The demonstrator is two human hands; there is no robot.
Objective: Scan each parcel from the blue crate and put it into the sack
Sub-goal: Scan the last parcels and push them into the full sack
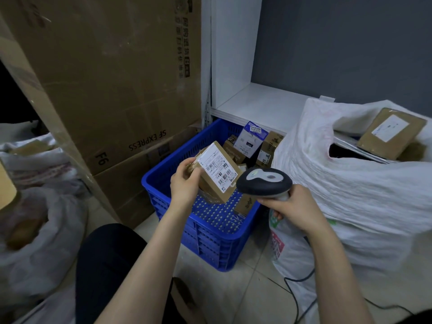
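Head view shows the parcel (217, 184) in my left hand (184, 183), held above the blue crate (210, 244) a little left of the frame's middle. My fingers (185, 163) are wrapped round its left edge, with the thumb on the near side. Its label (216, 166) is tilted up at me, and the long axis runs from upper left down to lower right, straight at the scanner (264, 183). My right hand (294, 206) has its fingers closed round the scanner's handle, and the head sits just beside the parcel's lower right corner (whether it touches I cannot tell). The scan step seems to be in hand, and I judge the scanner's window has to face those barcodes. The sack (350, 183) fills the right of the frame, its mouth at upper right with a parcel (392, 132) already inside. My right hand is nearer it but busy, so the left will likely have to carry the parcel across over the scanner. More parcels (251, 139) wait at the crate's far end.
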